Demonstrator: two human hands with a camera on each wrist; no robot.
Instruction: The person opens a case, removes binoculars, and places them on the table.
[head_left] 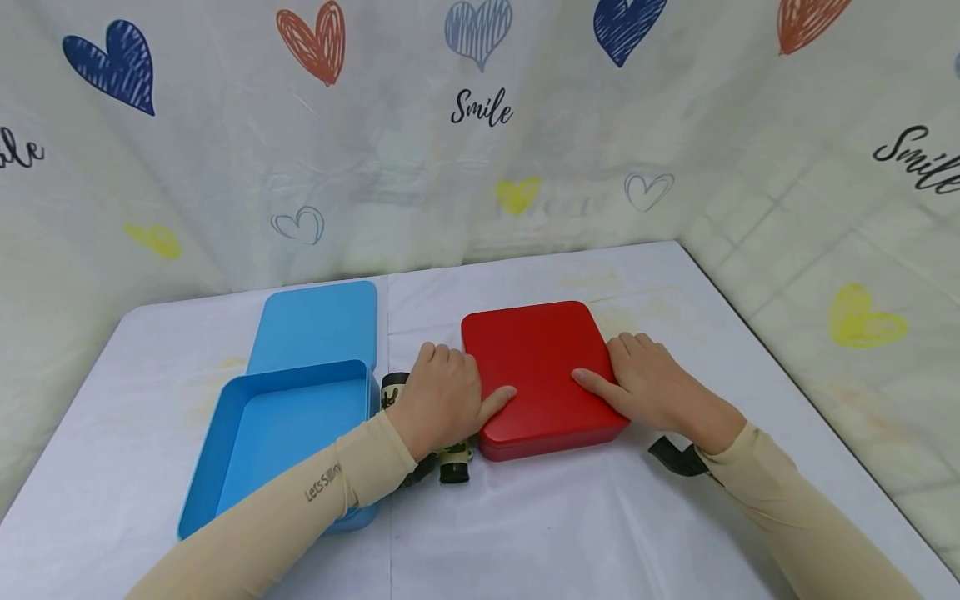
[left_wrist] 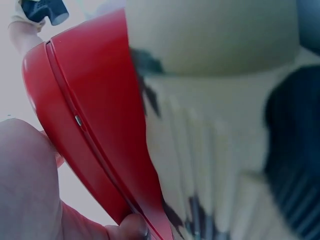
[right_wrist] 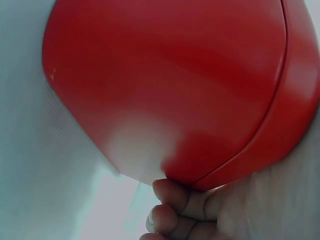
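A closed red box [head_left: 536,367] with rounded corners rests on the white table, a lid seam running round its side in both wrist views. My left hand [head_left: 446,387] grips its left side, thumb on the top. From the right, my right hand [head_left: 652,379] holds the opposite side, its thumb also over the top. Camouflage-patterned binoculars [head_left: 454,461] with black ends lie between the boxes, partly hidden beneath the left hand and forearm. Close up in the left wrist view, their ribbed cream body [left_wrist: 210,135] stands beside the red box.
Left of the binoculars stands an open blue box [head_left: 292,433], its blue lid [head_left: 315,325] behind it. The left forearm crosses its near right corner. A black strap [head_left: 677,457] hangs at the right wrist. Behind the table [head_left: 540,533] hangs a heart-printed curtain [head_left: 390,150].
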